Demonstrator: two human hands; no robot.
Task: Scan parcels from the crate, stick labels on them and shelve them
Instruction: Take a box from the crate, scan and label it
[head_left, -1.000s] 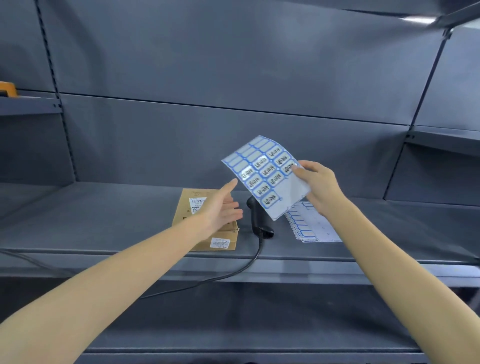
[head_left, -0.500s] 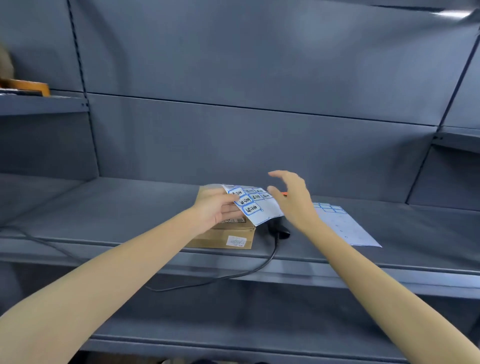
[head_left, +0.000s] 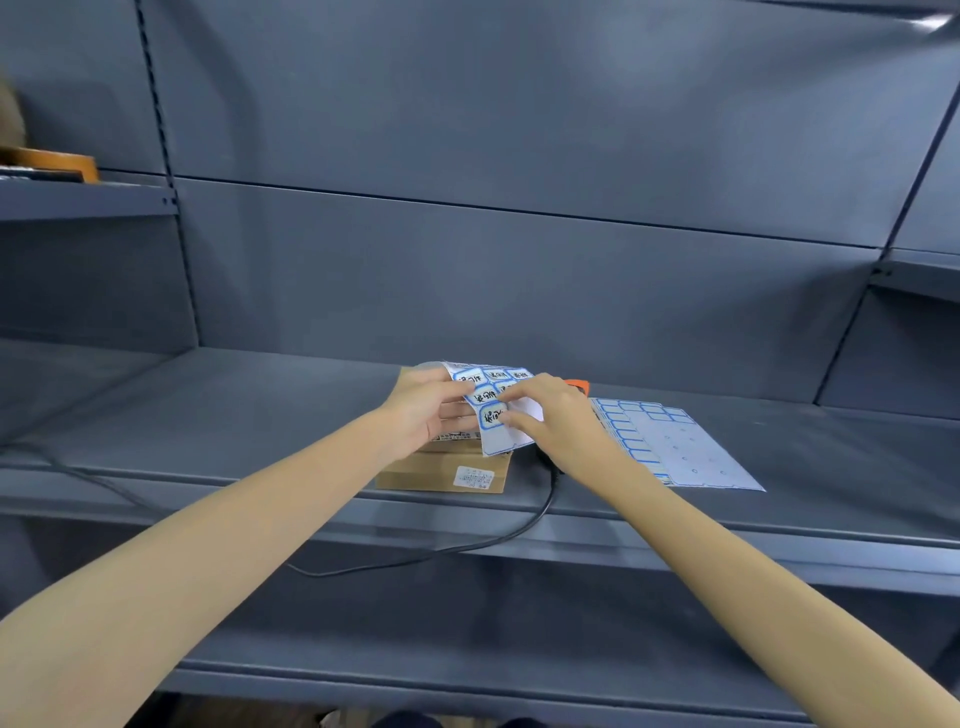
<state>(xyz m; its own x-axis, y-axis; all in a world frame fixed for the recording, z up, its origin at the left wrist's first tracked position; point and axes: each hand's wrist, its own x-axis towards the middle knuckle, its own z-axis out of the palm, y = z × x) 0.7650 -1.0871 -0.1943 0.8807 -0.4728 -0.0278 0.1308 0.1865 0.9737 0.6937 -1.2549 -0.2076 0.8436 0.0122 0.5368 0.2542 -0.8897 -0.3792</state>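
At frame centre the left hand (head_left: 431, 410) grips the label sheet (head_left: 491, 410) while the right hand's (head_left: 558, 421) pinched fingertips (head_left: 511, 415) pick at one label, which could tear.

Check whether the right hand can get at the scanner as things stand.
Probably, but not directly: the scanner lies on the shelf right behind and under the right hand, which is busy at the label sheet held by the left hand.

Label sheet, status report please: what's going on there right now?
Left hand holds label sheet over parcel. Right hand picking at a label. Nothing blocking.
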